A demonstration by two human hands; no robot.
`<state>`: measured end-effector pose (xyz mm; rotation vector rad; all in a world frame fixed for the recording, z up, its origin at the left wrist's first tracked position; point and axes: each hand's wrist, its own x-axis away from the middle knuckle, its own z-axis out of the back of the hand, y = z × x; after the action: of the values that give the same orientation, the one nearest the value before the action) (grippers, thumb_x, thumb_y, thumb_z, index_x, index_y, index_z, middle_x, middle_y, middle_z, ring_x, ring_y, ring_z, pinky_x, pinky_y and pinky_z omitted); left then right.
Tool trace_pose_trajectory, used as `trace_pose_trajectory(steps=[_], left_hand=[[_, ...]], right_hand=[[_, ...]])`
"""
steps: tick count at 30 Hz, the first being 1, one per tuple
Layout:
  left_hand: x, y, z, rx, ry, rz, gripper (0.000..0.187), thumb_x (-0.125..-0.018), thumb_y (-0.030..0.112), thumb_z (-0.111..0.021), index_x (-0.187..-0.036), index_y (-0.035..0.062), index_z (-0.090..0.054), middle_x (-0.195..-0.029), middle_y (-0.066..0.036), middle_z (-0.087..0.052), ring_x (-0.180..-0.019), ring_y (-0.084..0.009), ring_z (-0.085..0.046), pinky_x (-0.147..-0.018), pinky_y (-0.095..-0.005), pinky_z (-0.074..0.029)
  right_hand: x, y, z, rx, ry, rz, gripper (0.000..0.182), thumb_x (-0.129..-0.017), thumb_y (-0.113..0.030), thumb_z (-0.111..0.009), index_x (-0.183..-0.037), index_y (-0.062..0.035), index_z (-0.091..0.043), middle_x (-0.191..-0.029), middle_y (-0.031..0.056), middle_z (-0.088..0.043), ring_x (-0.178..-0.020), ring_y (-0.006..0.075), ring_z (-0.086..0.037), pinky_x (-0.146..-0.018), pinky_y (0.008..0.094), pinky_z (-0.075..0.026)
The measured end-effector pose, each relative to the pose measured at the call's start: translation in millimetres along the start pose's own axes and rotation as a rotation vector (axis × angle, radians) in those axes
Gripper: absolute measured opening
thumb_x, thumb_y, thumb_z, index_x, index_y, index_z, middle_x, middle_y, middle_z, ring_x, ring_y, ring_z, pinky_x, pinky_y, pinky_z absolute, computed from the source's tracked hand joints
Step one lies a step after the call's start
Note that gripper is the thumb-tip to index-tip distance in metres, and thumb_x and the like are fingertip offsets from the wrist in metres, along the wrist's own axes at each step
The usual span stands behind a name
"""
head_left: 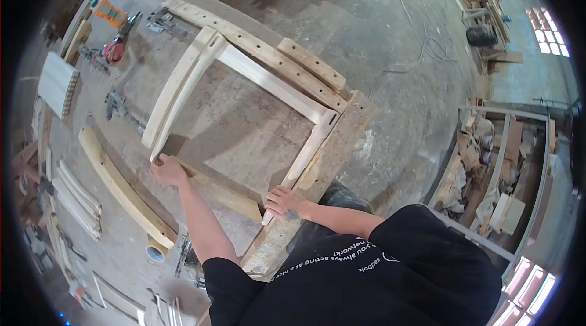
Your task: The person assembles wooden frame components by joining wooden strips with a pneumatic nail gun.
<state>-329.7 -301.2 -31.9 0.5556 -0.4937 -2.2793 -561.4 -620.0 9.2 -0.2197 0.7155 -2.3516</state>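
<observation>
A four-sided wooden frame (268, 86) lies on the workbench (244, 124), its far corner against a long plank with holes (250, 46). My left hand (169, 170) is closed round the near end of the curved left side piece (183, 91), where it meets the lower rail (226, 193). My right hand (285, 202) is closed over the near end of the right side piece (314, 143), close to the rail's other end. The fingertips are partly hidden beneath and behind the wood.
Left of the frame lie a curved beam (125, 188), a tape roll (157, 250), a red power tool (114, 52) and a metal tool (116, 105). Slatted pieces (58, 85) are farther left. A metal-framed scrap bin (503, 185) stands right.
</observation>
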Motion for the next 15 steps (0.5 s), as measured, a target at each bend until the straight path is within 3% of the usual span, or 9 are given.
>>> trace_pose_trajectory(steps=[2,5,8,10,12,14,15], left_hand=[[-2.6,-0.1,2.3,-0.044,-0.035,0.032,0.039,-0.085,0.025,-0.066,-0.105,-0.009,-0.066,-0.111,-0.024,-0.063,-0.107,-0.0402,-0.06,-0.093,-0.0517,-0.047],[-3.3,13.0,8.9,-0.161,-0.156,0.151,0.053,-0.089,0.031,-0.065,-0.124,-0.0081,-0.059,-0.124,-0.026,-0.059,-0.118,-0.04,-0.056,-0.096,-0.0556,-0.046],[-10.2,8.7,-4.4,-0.337,0.216,-0.286,0.072,-0.095,0.043,-0.062,-0.142,-0.0082,-0.044,-0.135,-0.027,-0.053,-0.126,-0.042,-0.051,-0.099,-0.058,-0.044],[-43.9,12.0,-1.5,-0.282,0.364,-0.504,0.084,-0.099,0.054,-0.057,-0.148,-0.0102,-0.035,-0.139,-0.03,-0.05,-0.127,-0.0461,-0.051,-0.102,-0.0572,-0.043],[-85.2,50.9,20.3,-0.149,0.376,-0.466,0.08,-0.102,0.055,-0.052,-0.143,-0.0119,-0.041,-0.139,-0.032,-0.051,-0.125,-0.0476,-0.053,-0.104,-0.0549,-0.044],[-141.4,50.3,9.2,-0.089,0.502,-0.516,0.072,-0.104,0.051,-0.05,-0.14,-0.011,-0.046,-0.137,-0.032,-0.052,-0.126,-0.0458,-0.054,-0.104,-0.0512,-0.046],[-147.7,37.0,-10.4,-0.414,0.575,-0.597,0.071,-0.104,0.052,-0.049,-0.14,-0.0096,-0.047,-0.138,-0.031,-0.053,-0.127,-0.0449,-0.053,-0.104,-0.0509,-0.046]], right_hand=[[2.4,-3.0,1.3,-0.001,0.009,-0.006,0.015,-0.084,-0.026,-0.067,-0.089,-0.0123,-0.063,-0.098,0.0056,-0.058,-0.099,0.0237,-0.059,-0.092,0.0373,-0.046],[5.2,-2.9,-2.9,0.002,0.043,-0.008,0.015,-0.081,-0.026,-0.065,-0.086,-0.0125,-0.062,-0.097,0.0051,-0.057,-0.099,0.0227,-0.058,-0.091,0.0342,-0.045],[4.6,2.1,-6.0,-0.001,0.068,-0.006,0.015,-0.08,-0.026,-0.064,-0.086,-0.0122,-0.061,-0.098,0.0048,-0.057,-0.1,0.0224,-0.057,-0.091,0.0335,-0.045],[6.9,-0.3,-1.0,-0.014,0.092,-0.005,0.014,-0.081,-0.025,-0.063,-0.085,-0.0121,-0.061,-0.098,0.0045,-0.056,-0.1,0.0223,-0.056,-0.091,0.0332,-0.044],[7.1,0.9,-0.3,-0.02,0.102,-0.018,0.014,-0.081,-0.025,-0.062,-0.084,-0.0124,-0.06,-0.098,0.0039,-0.055,-0.099,0.0216,-0.055,-0.092,0.0325,-0.043],[9.5,1.5,-10.9,-0.104,0.077,-0.027,0.013,-0.082,-0.025,-0.059,-0.084,-0.0126,-0.058,-0.095,0.0034,-0.052,-0.097,0.0203,-0.053,-0.094,0.0314,-0.04],[9.6,1.1,-13.2,-0.073,0.082,-0.027,0.013,-0.083,-0.025,-0.059,-0.084,-0.0127,-0.057,-0.095,0.0033,-0.052,-0.097,0.0201,-0.053,-0.094,0.0312,-0.04]])
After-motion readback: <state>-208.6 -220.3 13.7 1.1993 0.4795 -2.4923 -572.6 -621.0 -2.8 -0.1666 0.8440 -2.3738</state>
